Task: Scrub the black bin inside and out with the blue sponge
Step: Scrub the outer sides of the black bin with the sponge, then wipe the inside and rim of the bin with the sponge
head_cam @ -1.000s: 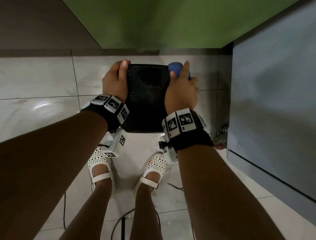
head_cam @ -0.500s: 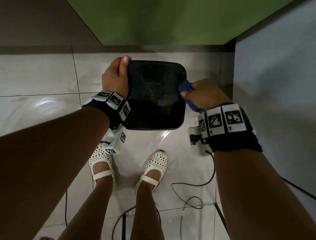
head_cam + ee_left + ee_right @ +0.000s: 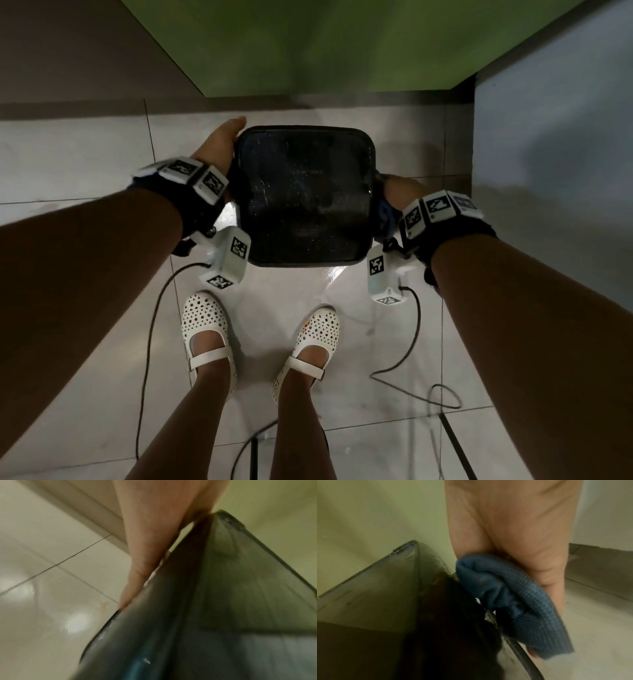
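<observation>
While the left hand [image 3: 219, 150] lies flat, steadying the black bin [image 3: 305, 195] at 9 o'clock, the right hand [image 3: 399, 192] — clutching the blue sponge [image 3: 508, 595] — should probably press firmly, rubbing the 3 o'clock wall.

Glossy pale tile floor [image 3: 85, 161] — black cables [image 3: 411, 335] trailing on it, w/ white shoes [image 3: 205, 329].

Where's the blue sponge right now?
In the head view the blue sponge is in the right hand, pressed against the outer right side of the black bin.
</observation>
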`<state>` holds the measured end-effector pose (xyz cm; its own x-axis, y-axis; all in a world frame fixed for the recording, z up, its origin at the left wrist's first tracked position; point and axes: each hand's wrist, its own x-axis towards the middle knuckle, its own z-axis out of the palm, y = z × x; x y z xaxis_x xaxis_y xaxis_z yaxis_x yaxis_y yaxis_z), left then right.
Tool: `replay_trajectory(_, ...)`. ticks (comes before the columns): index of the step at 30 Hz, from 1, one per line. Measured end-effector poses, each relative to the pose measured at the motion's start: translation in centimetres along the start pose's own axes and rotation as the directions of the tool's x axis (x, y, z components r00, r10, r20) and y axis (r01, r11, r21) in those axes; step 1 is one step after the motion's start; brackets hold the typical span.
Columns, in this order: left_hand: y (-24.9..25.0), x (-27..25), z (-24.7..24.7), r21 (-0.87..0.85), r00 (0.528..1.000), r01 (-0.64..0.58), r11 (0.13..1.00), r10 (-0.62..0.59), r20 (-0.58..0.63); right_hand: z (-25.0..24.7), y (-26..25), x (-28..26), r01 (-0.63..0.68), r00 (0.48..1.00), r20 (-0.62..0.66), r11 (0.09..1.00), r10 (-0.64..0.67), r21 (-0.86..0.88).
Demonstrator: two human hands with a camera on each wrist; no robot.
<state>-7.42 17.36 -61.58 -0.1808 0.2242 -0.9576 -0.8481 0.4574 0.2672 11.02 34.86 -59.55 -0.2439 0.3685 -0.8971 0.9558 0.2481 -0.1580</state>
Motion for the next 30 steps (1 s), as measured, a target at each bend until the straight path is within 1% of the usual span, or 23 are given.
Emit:
replay_trajectory(1,0.3,-0.2,-0.6,0.016,0.995,0.099,0.995,-0.099,0.018,0.2,0.2,1.0,-0.02,1.0,0.016,0.994,0.018,0.104)
replay_trajectory(2,0.5,0.1,-1.1,0.031,0.988,0.152,0.988,-0.152,0.016,0.3,0.2,1.3,-0.067,0.996,0.075,0.969,0.051,0.24)
replay_trajectory(3,0.7,0.1,-1.5,0.074,0.979,0.202,0.977,-0.204,0.019,0.1,0.0,1.0,-0.114,0.991,0.116,0.914,0.074,0.39)
replay_trajectory(4,0.8,0.0,-1.5,0.096,0.97,0.237,0.967,-0.24,0.026,0.1,-0.2,0.7,-0.236,0.969,0.193,0.804,0.153,0.546)
replay_trajectory(5,0.7,0.0,-1.5,0.123,0.968,0.244,0.962,-0.25,0.038,0.1,-0.4,0.0,-0.315,0.947,0.261,0.704,0.188,0.636)
replay_trajectory(6,0.6,-0.2,-1.2,0.131,0.966,0.24,0.962,-0.25,0.071,0.3,-0.4,-0.4,-0.349,0.932,0.318,0.67,0.175,0.655)
replay_trajectory(7,0.6,-0.8,-0.8,0.16,0.959,0.24,0.958,-0.259,0.113,0.7,0.0,-0.4,-0.354,0.927,0.343,0.661,0.154,0.661)
replay_trajectory(9,0.5,-1.7,-0.2,0.21,0.943,0.265,0.941,-0.299,0.149,1.3,0.8,-0.4,-0.366,0.919,0.373,0.63,0.13,0.685)
replay_trajectory(11,0.7,-3.4,0.4,0.256,0.93,0.289,0.922,-0.334,0.152,1.4,1.5,-0.6,-0.321,0.943,0.301,0.606,0.138,0.728)
replay_trajectory(12,0.8,-4.4,0.9,0.286,0.929,0.285,0.915,-0.338,0.154,1.2,2.0,-0.9,-0.302,0.952,0.275,0.58,0.137,0.757)
replay_trajectory(15,0.1,-7.3,1.6,0.404,0.916,0.221,0.888,-0.331,0.226,1.1,3.8,-2.4,-0.259,0.962,0.272,0.422,0.03,0.869)
replay_trajectory(17,-0.9,-8.2,1.5,0.461,0.925,0.154,0.874,-0.291,0.243,0.9,4.6,-3.3,-0.239,0.969,0.247,0.316,0.017,0.918)
replay_trajectory(19,-1.8,-8.6,1.2,0.496,0.933,0.096,0.863,-0.252,0.257,0.7,5.1,-4.1,-0.185,0.981,0.194,0.306,0.001,0.934)
replay_trajectory(21,-2.4,-8.6,0.7,0.524,0.921,0.063,0.849,-0.252,0.298,0.5,5.1,-4.8,-0.125,0.99,0.138,0.319,-0.019,0.939)
replay_trajectory(23,-2.8,-8.9,0.5,0.585,0.913,0.029,0.811,-0.26,0.315,0.7,5.2,-5.1,-0.092,0.993,0.112,0.344,-0.038,0.934)
replay_trajectory(24,-3.2,-9.0,0.5,0.618,0.923,0.001,0.786,-0.239,0.303,1.0,5.6,-4.9,-0.087,0.992,0.114,0.35,-0.058,0.933)
replay_trajectory(26,-4.4,-8.7,0.4,0.68,0.948,-0.119,0.723,-0.12,0.294,1.6,6.2,-4.6,-0.078,0.986,0.123,0.334,-0.116,0.939)
replay_trajectory(27,-5.2,-8.5,0.5,0.714,0.95,-0.205,0.67,-0.039,0.309,2.0,6.4,-4.6,-0.077,0.981,0.13,0.323,-0.147,0.943)
replay_trajectory(29,-7.2,-7.6,0.1,0.776,0.933,-0.352,0.523,0.125,0.338,3.0,6.7,-4.5,-0.06,0.971,0.131,0.325,-0.2,0.944)
replay_trajectory(30,-8.1,-7.0,-0.2,0.793,0.922,-0.388,0.469,0.191,0.338,3.6,7.1,-4.1,-0.047,0.972,0.121,0.336,-0.204,0.941)
